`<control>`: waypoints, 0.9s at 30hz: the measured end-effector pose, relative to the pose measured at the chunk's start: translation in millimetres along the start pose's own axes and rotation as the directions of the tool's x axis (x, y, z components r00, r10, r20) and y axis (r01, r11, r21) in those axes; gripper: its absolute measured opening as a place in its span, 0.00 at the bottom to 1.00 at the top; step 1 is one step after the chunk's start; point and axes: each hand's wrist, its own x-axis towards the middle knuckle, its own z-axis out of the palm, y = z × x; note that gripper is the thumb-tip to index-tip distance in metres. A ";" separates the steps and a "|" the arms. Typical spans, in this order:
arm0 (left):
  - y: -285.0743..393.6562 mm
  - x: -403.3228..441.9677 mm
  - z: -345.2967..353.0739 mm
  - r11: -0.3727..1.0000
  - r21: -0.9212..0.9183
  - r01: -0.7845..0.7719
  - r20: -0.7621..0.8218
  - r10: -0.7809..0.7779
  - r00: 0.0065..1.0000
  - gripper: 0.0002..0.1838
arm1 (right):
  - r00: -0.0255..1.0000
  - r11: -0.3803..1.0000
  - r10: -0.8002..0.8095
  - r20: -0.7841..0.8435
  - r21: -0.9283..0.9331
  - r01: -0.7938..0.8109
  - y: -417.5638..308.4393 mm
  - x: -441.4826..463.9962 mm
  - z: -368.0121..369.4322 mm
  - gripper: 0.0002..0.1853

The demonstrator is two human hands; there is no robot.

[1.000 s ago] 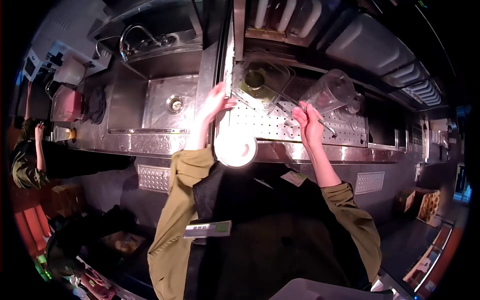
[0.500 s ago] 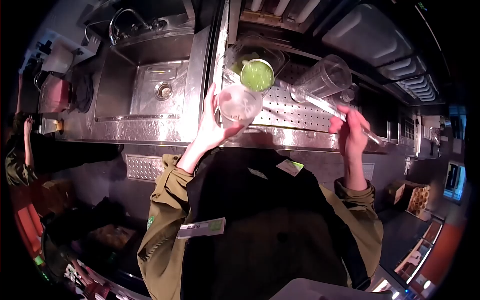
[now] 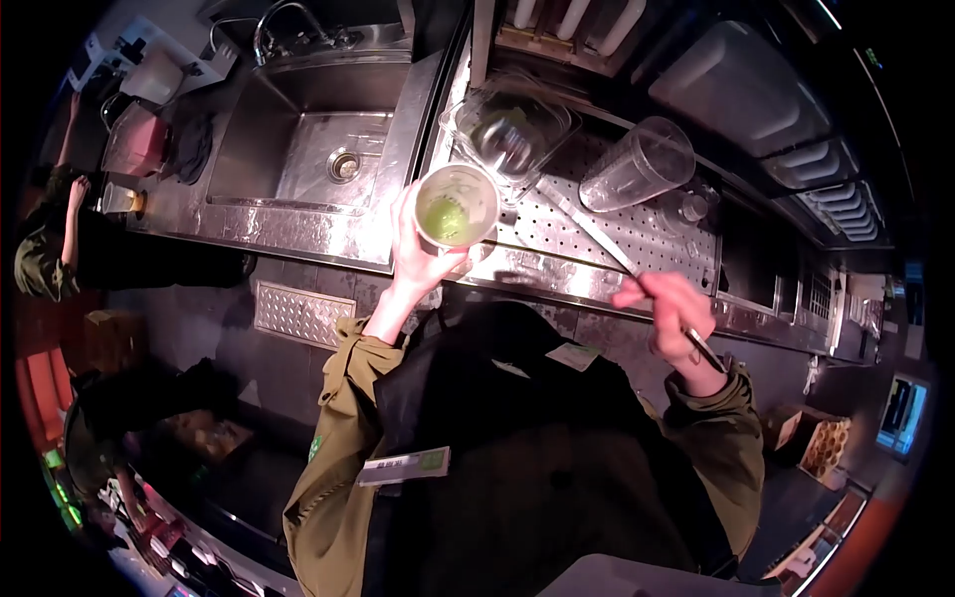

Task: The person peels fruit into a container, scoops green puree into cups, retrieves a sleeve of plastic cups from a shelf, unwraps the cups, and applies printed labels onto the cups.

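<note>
My left hand (image 3: 420, 261) is wrapped round a clear cup (image 3: 479, 206), whose open mouth faces me. Some green stuff (image 3: 446, 221) lies at the bottom of the cup. In my right hand (image 3: 676, 316) is the long metal handle of a ladle (image 3: 594, 231), slanting up and left. The ladle's bowl end is blurred, over or inside a clear square container (image 3: 557, 137) just beyond the cup; I cannot tell which. A little green shows in that container.
A tall clear pitcher (image 3: 639, 167) lies tilted on the perforated metal drain tray (image 3: 557, 231). To the left is a steel sink (image 3: 298, 189) with a faucet (image 3: 267, 40). Another person's arm (image 3: 73, 224) is at the far left, near a small cup (image 3: 121, 199).
The ladle, earlier full of green beside the cup, has moved back to the square container. Green stuff now shows in the cup, which has shifted slightly left and down.
</note>
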 end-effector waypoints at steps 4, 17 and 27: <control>13.2 7.2 -18.5 0.972 0.225 0.061 -0.069 -0.047 0.997 0.45 | 0.976 0.976 0.209 -0.054 -0.047 -0.212 41.4 45.3 21.5 0.09; -40.1 81.2 -27.0 0.934 0.358 0.017 0.179 -0.087 0.980 0.45 | 0.667 0.590 0.736 -0.117 0.593 -0.548 142.5 59.6 73.7 0.16; -32.1 113.5 -43.7 0.983 0.182 0.007 0.275 -0.058 0.960 0.45 | 0.985 0.985 0.153 0.076 -0.094 -0.145 58.4 58.9 65.9 0.13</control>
